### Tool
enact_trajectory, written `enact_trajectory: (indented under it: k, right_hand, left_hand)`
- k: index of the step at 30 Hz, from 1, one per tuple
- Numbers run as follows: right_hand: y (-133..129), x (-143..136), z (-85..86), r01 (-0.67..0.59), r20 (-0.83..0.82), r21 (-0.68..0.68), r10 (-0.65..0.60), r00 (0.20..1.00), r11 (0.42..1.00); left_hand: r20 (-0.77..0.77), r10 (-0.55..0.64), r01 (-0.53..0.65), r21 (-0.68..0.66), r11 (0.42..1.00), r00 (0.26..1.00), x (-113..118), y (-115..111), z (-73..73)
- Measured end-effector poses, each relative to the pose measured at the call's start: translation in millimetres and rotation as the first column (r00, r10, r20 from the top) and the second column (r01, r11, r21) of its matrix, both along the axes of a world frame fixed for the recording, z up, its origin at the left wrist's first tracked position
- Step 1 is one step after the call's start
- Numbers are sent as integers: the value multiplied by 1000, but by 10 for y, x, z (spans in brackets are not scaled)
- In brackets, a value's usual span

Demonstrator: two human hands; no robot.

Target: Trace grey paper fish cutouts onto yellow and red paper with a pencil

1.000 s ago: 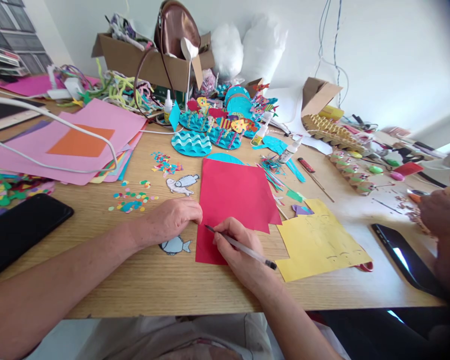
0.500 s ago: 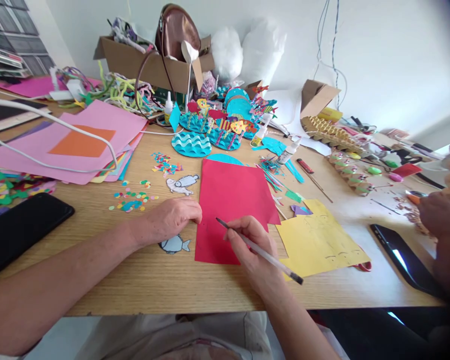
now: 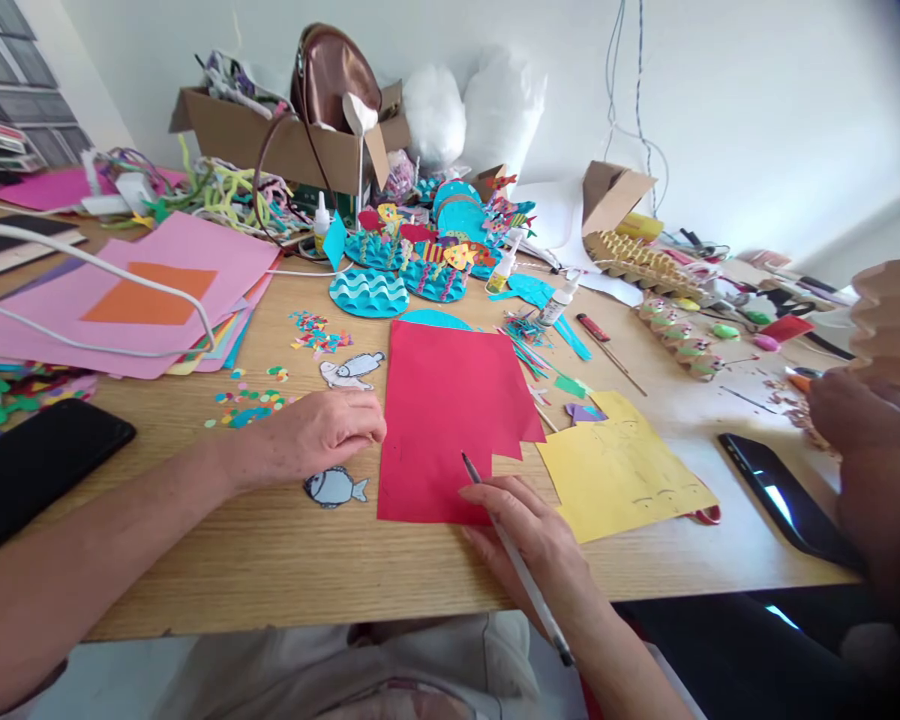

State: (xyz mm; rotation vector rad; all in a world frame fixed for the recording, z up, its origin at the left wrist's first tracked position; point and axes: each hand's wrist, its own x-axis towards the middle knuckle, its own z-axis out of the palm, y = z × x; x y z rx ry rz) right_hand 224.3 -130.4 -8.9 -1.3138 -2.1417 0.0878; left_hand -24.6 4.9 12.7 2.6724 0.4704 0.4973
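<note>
A red paper sheet [image 3: 442, 400] with a stepped, cut right edge lies in front of me. My right hand [image 3: 529, 530] grips a pen [image 3: 523, 575] with a clear barrel, over the sheet's lower right part; the dark tip points up and away. At the sheet's left edge rests my left hand [image 3: 330, 430], its fingers curled closed and their inner side hidden. Just below that hand is a grey paper fish [image 3: 335, 487] with dark outlines. Above it, two more fish cutouts [image 3: 356, 368] overlap.
Yellow paper [image 3: 630, 475] with pencil marks lies right of the red sheet, then a phone [image 3: 784, 500]. Another person's hand [image 3: 844, 405] holds corrugated cardboard at far right. Confetti dots [image 3: 251, 400], a black phone [image 3: 45, 470] and stacked coloured paper [image 3: 247, 255] are on the left.
My right hand has drawn down toward the table's front edge, and the pen now stands steeper. My left hand stays by the red sheet's edge. The view has shifted slightly.
</note>
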Motion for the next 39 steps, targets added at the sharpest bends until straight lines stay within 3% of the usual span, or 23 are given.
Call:
enact_trajectory:
  k: [4, 8, 22, 26, 30, 34, 39]
  right_hand:
    - [0, 98, 2, -13, 37, -68, 16, 999, 998]
    - [28, 149, -19, -19, 42, -95, 24, 999, 995]
    - [123, 277, -16, -28, 75, -84, 34, 997, 996]
    - [65, 175, 131, -21, -56, -41, 18, 998, 999]
    - [-35, -42, 252, 43, -250, -127, -73, 965, 991]
    - [-92, -224, 209, 80, -364, -246, -168, 916, 966]
    - [-93, -339, 145, 95, -386, -388, -255, 886, 917]
  left_hand:
    - [-173, -46, 55, 46, 997, 984, -21, -154, 57]
    - [-242, -70, 86, 55, 995, 968, 14, -315, 49]
    - [-168, -9, 37, 163, 986, 986, 160, -397, -55]
    - [-119, 6, 13, 158, 987, 993, 79, -285, 70]
    - [-90, -8, 16, 92, 996, 996, -9, -189, 145]
    - [-81, -80, 82, 22, 996, 993, -17, -250, 91]
    - [-27, -55, 56, 54, 997, 998, -30, -441, 37]
